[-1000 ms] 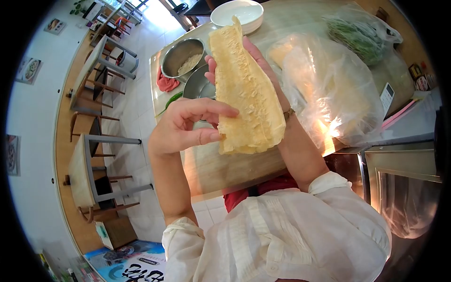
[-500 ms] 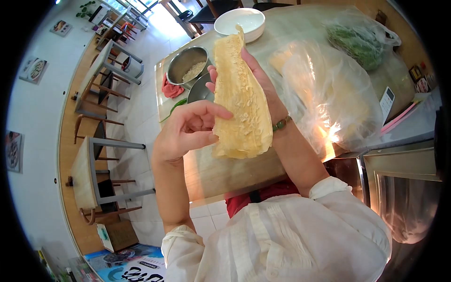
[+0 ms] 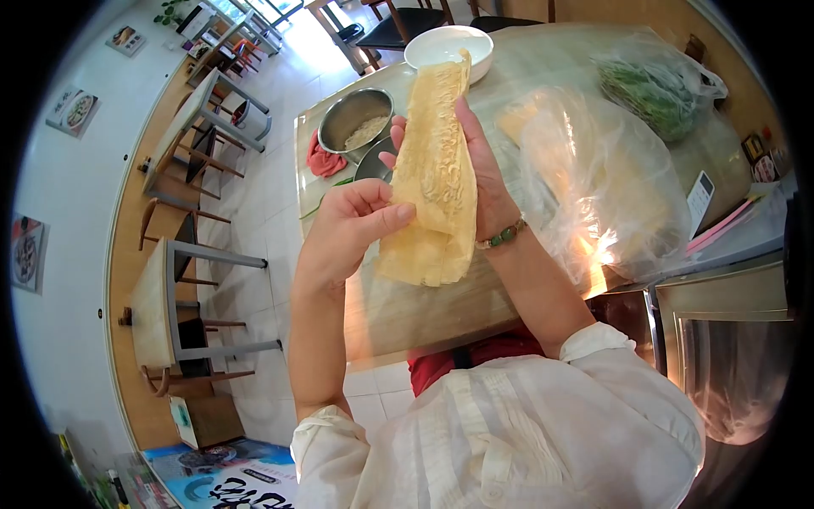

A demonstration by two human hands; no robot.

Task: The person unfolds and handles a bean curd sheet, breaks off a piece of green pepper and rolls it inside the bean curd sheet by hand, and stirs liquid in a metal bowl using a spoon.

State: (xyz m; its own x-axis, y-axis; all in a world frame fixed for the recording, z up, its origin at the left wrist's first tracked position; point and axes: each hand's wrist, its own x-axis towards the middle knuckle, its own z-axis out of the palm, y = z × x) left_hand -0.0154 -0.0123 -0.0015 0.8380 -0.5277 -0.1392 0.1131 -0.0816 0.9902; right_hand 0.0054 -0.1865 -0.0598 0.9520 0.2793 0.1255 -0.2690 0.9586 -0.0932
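Dining room: side tables (image 3: 153,314) and chairs (image 3: 193,348) are ranged along the left wall.

Worktable (image 3: 390,322): a white bowl (image 3: 482,68) is set at the far side, with a steel pot (image 3: 339,110) of pale bits to the left; a clear plastic bag (image 3: 627,187) of yellowish matter is laid to the right, near bagged greens (image 3: 649,102).

Sheet in hand: judging by the grip, the edge of the pale-yellow sheet (image 3: 432,187) is being worked by the left hand (image 3: 343,225) while it is steadied by the right hand (image 3: 479,165).

Next handling: a light, even pinch seems called for, as thin stuff like this could be torn by a hard pull.

Sheet and hands: the sheet is held up above the worktable, between both hands, with its lower end left hanging free.

Left hand: the sheet's near left edge is pinched, the thumb pressed on its upper face.

Right hand: the sheet is grasped from behind, fingertips at its left edge and thumb at its right; the palm is hidden, so how firmly it is pressed cannot be told.
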